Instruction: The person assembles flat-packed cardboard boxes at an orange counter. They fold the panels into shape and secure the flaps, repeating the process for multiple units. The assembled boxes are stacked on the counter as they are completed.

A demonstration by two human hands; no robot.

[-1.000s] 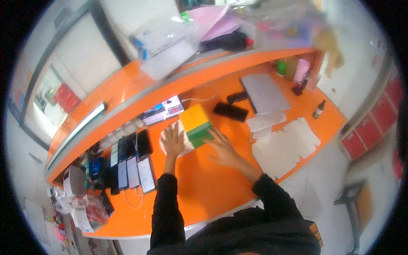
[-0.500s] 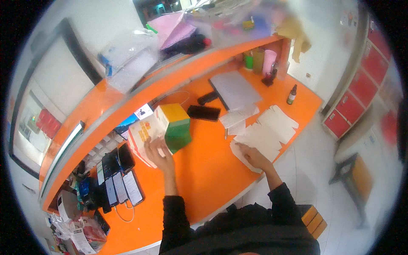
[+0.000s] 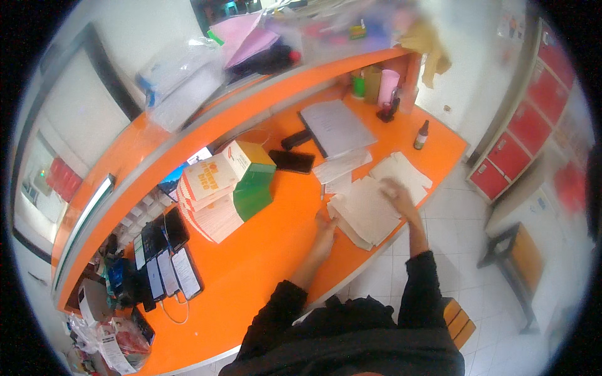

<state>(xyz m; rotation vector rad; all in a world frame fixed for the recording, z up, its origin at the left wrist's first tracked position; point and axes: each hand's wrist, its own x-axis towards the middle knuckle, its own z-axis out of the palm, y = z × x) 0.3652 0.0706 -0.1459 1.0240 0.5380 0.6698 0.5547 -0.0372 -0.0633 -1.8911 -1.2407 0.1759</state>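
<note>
Flat, pale cardboard box blanks (image 3: 367,203) with notched edges lie on the right side of the orange desk, by its front edge. My left hand (image 3: 323,237) is at the left edge of the blanks, its fingers closed on that edge. Over their upper middle is my right hand (image 3: 399,199), smeared by motion, with its fingertips bent down toward the cardboard; whether it grips a sheet does not show. Left of my hands rest printed folded boxes (image 3: 216,210) in white, red, yellow and green, out of both hands' touch.
Behind the blanks lie loose papers (image 3: 342,167), a clipboard of sheets (image 3: 338,130) and a black phone (image 3: 291,161). A small brown bottle (image 3: 421,135) stands at the right. Several phones (image 3: 186,274) with cables lie at the left. A raised orange ledge (image 3: 251,103) runs along the back.
My left hand has left the printed boxes and come right to the blanks' edge. My right hand has shifted up and right across the blanks. The whole view has moved slightly.
</note>
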